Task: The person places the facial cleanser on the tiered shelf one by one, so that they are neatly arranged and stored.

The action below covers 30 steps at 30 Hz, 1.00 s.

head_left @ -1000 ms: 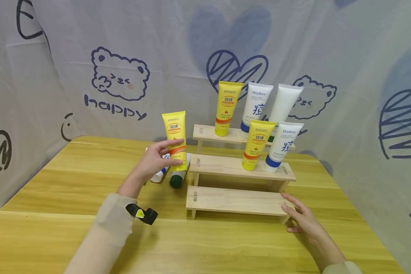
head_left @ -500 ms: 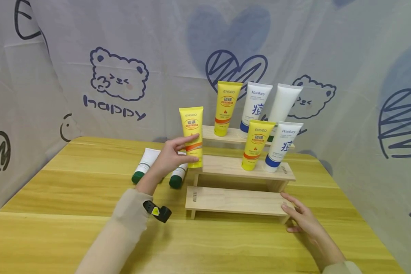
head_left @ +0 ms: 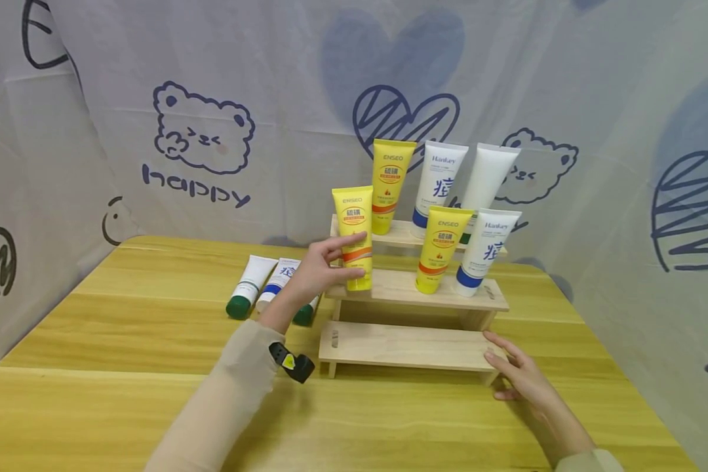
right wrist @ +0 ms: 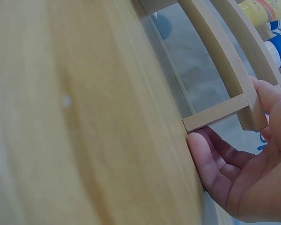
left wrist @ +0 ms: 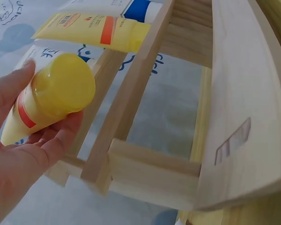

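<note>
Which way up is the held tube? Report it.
Upright, cap down: in the head view, the left hand holds the tube flat end up, cap lowest.

i am in a makeshift display corner, home or studio i cannot tell: cloth (head_left: 307, 65) printed with cartoon bears (head_left: 203, 131) and hearts (head_left: 406, 121) hangs round my table (head_left: 106, 393), tubes (head_left: 442, 252) standing on a tiered rack (head_left: 410, 344).

Soft, even light with faint shadows on the table (head_left: 389, 426), wrist views dimmer
</note>
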### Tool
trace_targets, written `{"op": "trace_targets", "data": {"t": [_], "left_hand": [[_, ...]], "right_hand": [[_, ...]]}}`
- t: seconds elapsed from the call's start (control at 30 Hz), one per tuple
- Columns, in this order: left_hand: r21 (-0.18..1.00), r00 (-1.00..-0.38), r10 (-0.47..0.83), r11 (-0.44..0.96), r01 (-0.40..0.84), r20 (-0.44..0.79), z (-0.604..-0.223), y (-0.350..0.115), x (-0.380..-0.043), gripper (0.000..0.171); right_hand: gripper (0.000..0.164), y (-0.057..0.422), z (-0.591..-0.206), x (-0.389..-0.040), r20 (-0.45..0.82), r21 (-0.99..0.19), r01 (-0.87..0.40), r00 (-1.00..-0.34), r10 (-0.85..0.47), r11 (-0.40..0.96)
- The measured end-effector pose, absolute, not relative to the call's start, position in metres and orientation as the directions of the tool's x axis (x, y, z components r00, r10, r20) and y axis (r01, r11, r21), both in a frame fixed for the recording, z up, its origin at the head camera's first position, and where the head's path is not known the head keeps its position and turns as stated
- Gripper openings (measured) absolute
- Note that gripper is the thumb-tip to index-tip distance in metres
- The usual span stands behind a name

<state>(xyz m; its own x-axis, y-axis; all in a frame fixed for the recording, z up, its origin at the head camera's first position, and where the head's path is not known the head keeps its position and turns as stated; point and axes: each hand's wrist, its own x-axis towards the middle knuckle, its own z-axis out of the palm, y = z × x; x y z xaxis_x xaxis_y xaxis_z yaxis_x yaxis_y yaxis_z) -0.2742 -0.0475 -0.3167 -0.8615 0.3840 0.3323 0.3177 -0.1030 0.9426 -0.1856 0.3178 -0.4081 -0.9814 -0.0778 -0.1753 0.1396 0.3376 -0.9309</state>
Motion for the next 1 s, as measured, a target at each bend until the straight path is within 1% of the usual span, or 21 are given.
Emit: {"op": "trace_targets", "data": {"t": [0.07, 0.27, 0.33, 0.63, 1.0], "left_hand": [[0.933, -0.849, 0.391, -0.097, 0.346, 0.356, -0.318, -0.044, -0.275, 0.051], [0.852, -0.787, 0.376, -0.013, 0.524, 0.490, -0.318, -0.032, -0.279, 0.043], [0.836, -0.779, 0.370, 0.013, 0.548, 0.506, -0.318, -0.028, -0.281, 0.042], [0.802, -0.760, 0.370, 0.063, 0.595, 0.535, -0.319, -0.014, -0.282, 0.034], [0.815, -0.775, 0.375, 0.082, 0.574, 0.508, -0.321, -0.007, -0.284, 0.030]], "right_hand": [[0.058, 0.318, -0.408, -0.186, -0.174, -0.932, 0.139, -0.982, -0.076, 0.336], [0.058, 0.318, -0.408, -0.186, -0.181, -0.933, 0.149, -0.981, -0.067, 0.329], [0.059, 0.318, -0.408, -0.186, -0.183, -0.932, 0.152, -0.981, -0.066, 0.328], [0.059, 0.318, -0.408, -0.186, -0.183, -0.931, 0.153, -0.981, -0.061, 0.330], [0.059, 0.318, -0.408, -0.187, -0.187, -0.930, 0.159, -0.981, -0.055, 0.331]]}}
